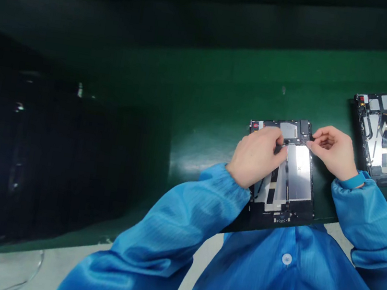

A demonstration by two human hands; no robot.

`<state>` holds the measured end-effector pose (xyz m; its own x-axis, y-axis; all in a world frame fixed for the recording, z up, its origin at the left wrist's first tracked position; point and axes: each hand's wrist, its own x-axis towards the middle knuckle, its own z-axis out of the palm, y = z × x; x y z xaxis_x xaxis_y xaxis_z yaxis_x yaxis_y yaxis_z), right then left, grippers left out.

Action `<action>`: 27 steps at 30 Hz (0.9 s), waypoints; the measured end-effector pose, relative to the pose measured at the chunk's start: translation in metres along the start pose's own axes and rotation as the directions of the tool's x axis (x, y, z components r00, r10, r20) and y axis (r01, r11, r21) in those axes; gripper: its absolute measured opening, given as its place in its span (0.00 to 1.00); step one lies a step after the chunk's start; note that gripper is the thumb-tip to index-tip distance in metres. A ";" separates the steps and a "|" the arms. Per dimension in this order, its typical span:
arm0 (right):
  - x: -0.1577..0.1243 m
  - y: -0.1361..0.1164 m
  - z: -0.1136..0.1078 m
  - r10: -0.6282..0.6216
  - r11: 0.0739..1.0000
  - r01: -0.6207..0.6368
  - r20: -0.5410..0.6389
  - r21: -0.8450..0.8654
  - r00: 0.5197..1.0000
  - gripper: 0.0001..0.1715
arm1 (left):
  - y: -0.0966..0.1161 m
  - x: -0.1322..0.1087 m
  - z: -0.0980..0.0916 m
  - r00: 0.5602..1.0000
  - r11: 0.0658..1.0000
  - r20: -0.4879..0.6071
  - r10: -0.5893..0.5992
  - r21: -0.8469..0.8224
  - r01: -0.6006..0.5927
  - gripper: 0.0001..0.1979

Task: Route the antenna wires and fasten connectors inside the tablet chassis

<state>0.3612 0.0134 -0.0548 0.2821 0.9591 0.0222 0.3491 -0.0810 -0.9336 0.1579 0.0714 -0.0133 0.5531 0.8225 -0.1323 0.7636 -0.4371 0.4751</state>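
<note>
An opened tablet [301, 173] lies on the green work surface in front of me, its silver battery, flat cables and circuit boards exposed. My left hand [259, 152] rests over its upper left part, fingers curled down with thumb and fingertips close together near the top of a cable. Whatever those fingertips hold is hidden. At the tablet's upper right edge is my right hand [334, 149], with thumb and forefinger pinched at the corner. What lies between these fingers is too small to make out.
A second opened tablet [386, 135] lies farther right on the green work surface [215, 95]. A large dark area [48, 167] covers the left side. The table's front edge runs close to my body, and a thin cable [39, 265] shows below at the lower left.
</note>
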 end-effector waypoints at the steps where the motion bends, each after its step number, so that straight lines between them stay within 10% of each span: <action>1: 0.000 -0.001 -0.001 0.000 1.000 0.000 0.001 -0.008 1.000 0.09 | 0.002 0.004 0.000 0.999 1.000 -0.019 0.030 0.001 -0.030 0.07; 7: 0.000 -0.003 -0.003 0.009 0.999 -0.009 -0.009 -0.037 1.000 0.10 | 0.009 0.034 0.005 0.965 0.965 0.082 0.250 -0.105 -0.241 0.09; 27: 0.002 -0.006 -0.007 -0.015 1.000 0.016 -0.056 0.014 0.998 0.21 | 0.014 0.051 -0.001 0.937 0.946 0.133 0.323 -0.077 -0.315 0.11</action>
<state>0.3659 0.0144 -0.0465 0.3262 0.9436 0.0561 0.3408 -0.0621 -0.9381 0.1959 0.1076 -0.0123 0.8093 0.5810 -0.0865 0.5225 -0.6448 0.5578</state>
